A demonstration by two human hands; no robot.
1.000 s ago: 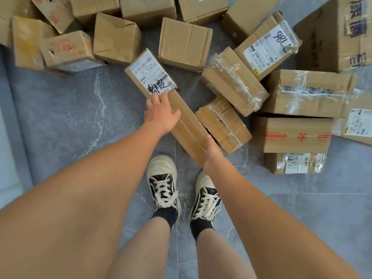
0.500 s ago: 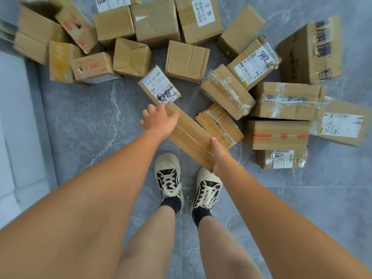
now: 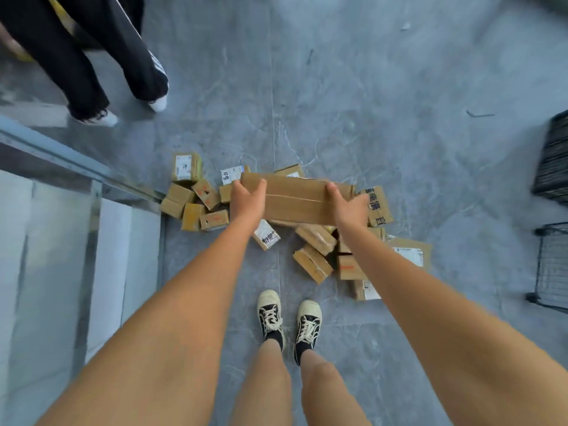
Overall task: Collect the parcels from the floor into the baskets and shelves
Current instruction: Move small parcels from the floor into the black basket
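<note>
Two hands on one long cardboard box [image 3: 296,199], one at each end. The left hand [image 3: 246,198] wraps the left end with the thumb over the top, and the right hand [image 3: 349,207] grips the right end the same way, so the box sits level and clear of the floor, out in front of the person above the pile. Makes sense for something that long: grab it in the middle with one hand and it'd probably tip.

Underneath, the rest of the parcels [image 3: 196,207] are scattered on the grey floor [image 3: 399,118], mostly small boxes bunched near a glass partition [image 3: 76,210]. Plenty left to pick up, I'd say.

Off to the right edge there's a dark basket [image 3: 553,158] and a wire basket [image 3: 551,265] below it, which looks like the likely drop spot. Another person's legs [image 3: 92,56] are at top left, well away from the pile.
</note>
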